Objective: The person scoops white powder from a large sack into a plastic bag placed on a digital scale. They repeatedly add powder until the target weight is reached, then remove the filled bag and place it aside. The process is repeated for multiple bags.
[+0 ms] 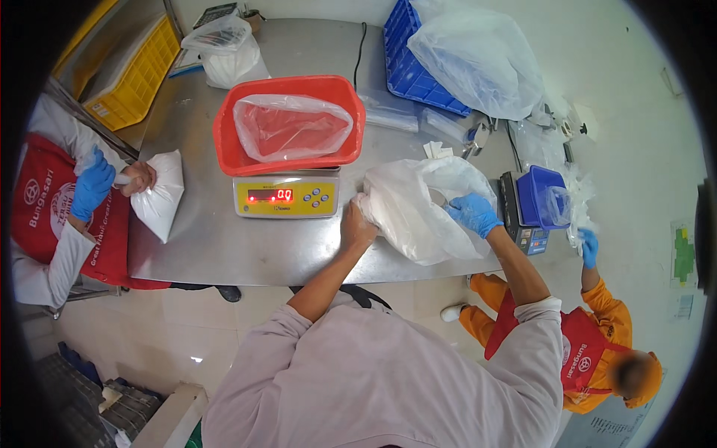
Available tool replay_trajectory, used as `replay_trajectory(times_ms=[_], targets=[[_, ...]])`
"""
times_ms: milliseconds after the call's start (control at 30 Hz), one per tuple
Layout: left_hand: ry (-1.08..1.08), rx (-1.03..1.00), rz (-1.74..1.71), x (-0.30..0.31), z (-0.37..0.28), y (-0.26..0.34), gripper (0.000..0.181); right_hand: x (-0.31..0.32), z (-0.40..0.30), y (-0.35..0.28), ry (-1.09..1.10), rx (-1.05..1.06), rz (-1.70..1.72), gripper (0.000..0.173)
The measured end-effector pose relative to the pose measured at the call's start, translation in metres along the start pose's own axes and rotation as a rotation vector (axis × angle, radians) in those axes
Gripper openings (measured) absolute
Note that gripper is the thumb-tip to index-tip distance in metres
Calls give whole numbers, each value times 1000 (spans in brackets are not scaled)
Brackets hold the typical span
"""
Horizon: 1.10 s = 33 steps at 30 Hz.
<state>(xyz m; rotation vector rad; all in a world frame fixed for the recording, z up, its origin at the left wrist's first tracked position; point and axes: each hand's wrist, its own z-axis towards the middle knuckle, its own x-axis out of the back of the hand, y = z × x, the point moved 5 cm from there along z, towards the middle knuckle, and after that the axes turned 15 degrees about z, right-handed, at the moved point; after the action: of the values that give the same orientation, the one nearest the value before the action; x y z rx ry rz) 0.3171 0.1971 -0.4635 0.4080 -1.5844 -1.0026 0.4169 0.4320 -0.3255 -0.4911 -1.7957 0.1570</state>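
My bare left hand [358, 227] grips the gathered left side of a large translucent plastic bag [403, 218] with white powder in it. At the bag's open mouth is my right hand [476, 214] in a blue glove, its fingers curled. A curved edge shows by those fingertips, but the bag's film hides what it belongs to. Left of the bag stands a yellow-fronted digital scale [285, 196] with a lit display. On the scale rests a red plastic tub [224, 129], lined with an open clear plastic bag [294, 129].
At left, a co-worker in a red apron [106, 235] holds a filled white bag [162, 196]. Another person in orange [608, 313] reaches in at right, near a small scale [510, 207] with a blue tub [532, 193]. A blue crate [400, 56] stands on the steel table [252, 252].
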Motion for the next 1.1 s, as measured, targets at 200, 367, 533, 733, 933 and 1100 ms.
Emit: replay_trajectory(times_ms=[200, 367, 533, 733, 933, 1100], targets=[[-21, 176, -312, -15, 25, -4, 49, -10, -4, 12, -29, -69, 148, 41], [104, 30, -427, -31, 37, -19, 49, -24, 10, 5, 18, 61, 289, 39], [126, -31, -150, -18, 42, -9, 48, -29, 6, 7, -115, -236, 652, 32], [31, -118, -18, 5, 43, -2, 56, -28, 2, -11, 167, 156, 674, 36], [56, -494, 72, 115, 15, 142, 37, -28, -33, 7, 44, -359, 1044, 41], [64, -770, 336, 111, 15, 235, 30, 0, -62, 4, 154, -406, 1089, 41]])
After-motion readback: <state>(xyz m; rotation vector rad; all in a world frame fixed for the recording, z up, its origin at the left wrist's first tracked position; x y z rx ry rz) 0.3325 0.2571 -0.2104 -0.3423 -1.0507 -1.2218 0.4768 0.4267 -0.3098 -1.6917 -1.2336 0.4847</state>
